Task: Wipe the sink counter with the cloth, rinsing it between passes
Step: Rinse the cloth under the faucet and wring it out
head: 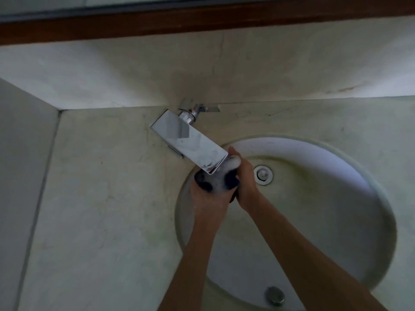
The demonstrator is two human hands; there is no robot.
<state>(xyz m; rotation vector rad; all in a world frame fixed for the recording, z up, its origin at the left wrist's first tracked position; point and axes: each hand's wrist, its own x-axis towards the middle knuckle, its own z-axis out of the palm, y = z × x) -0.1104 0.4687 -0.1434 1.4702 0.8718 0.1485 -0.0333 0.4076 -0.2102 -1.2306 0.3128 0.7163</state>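
A dark cloth (215, 180), white with foam, is being held under the end of the chrome faucet (190, 142), over the left rim of the round sink (336, 198). It is being gripped by both hands: the left hand (206, 203) is cupping it from below with fingers closed around it, and the right hand (246, 178) is pressing its right side. The drain (263, 175) is lying just beside the right hand. Bare table (101, 198) is stretching left toward the wall edge.

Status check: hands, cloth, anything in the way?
Left hand and right hand both shut on dark cloth. Cloth foamy under faucet, over basin. Nothing blocking.
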